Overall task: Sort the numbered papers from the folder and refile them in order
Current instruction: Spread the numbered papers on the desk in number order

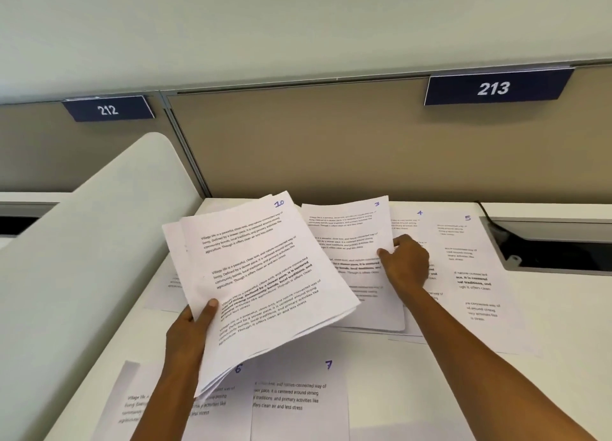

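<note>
My left hand (188, 324) grips a small stack of printed sheets (258, 275) above the white desk (414, 391); its top sheet is marked 10. My right hand (405, 263) pinches the right edge of the sheet marked 3 (344, 238), which is lifted a little off the desk. To its right lie sheet 4 (415, 222) and sheet 5 (473, 275), flat and overlapping. Nearer to me lie sheet 6 (218, 404), partly hidden by the stack, and sheet 7 (298, 404). Another sheet (129, 404) lies at the near left.
A white curved divider (82, 275) rises on the left. A tan partition wall (331, 142) stands behind the desk with signs 212 (107, 109) and 213 (493, 88). A dark cable recess (556, 245) is sunk into the desk at the right.
</note>
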